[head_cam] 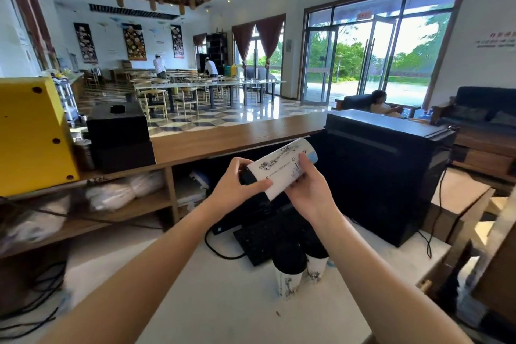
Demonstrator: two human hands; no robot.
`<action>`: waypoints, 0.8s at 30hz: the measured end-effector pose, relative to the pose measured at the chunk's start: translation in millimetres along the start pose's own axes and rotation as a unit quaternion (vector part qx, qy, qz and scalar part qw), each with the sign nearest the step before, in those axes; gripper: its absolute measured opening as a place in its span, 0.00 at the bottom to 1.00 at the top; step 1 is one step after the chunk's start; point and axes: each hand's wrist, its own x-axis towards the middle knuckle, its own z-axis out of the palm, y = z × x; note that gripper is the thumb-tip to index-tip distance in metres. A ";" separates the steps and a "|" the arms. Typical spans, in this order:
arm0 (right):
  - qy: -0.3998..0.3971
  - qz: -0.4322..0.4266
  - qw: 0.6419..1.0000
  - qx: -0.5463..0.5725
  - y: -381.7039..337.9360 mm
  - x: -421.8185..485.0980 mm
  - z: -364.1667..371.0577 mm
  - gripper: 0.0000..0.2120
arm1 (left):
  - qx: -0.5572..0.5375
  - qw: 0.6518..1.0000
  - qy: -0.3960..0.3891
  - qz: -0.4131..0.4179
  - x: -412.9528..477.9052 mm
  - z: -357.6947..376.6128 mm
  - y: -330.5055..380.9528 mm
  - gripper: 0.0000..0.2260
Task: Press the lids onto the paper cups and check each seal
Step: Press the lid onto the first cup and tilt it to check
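Person shows only as two arms + hands. L forearm (145, 274) fills the 7 o'clock part of the frame and R forearm (385, 282) the 5 o'clock part. Both are bare along the whole visible length, from frame edge to wrist. Both are slim and smooth, tapering to narrow wrists. They look broad near the bottom edge, prob. the wide lens. L hand (237, 190) and R hand (310, 193) are bare too, side by side just below centre, approx 6 o'clock. Fingers are slender, w/ rounded tips. Nails are too blurred to tell. Upper arms, shoulders etc. lie outside the frame.
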 end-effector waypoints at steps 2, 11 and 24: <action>0.010 -0.001 0.997 -0.077 -4.1 11.3 1.3 0.10 | 0.067 0.997 -0.026 0.006 12.8 -7.5 -4.8 0.26; 0.011 -0.038 0.929 -0.369 -13.0 64.4 20.0 0.17 | 0.142 0.985 -0.101 -0.006 65.9 -1.9 -19.9 0.39; 0.035 -0.011 0.880 -0.473 25.8 90.2 -40.1 0.24 | 0.097 0.989 -0.081 -0.071 81.4 43.3 -98.1 0.31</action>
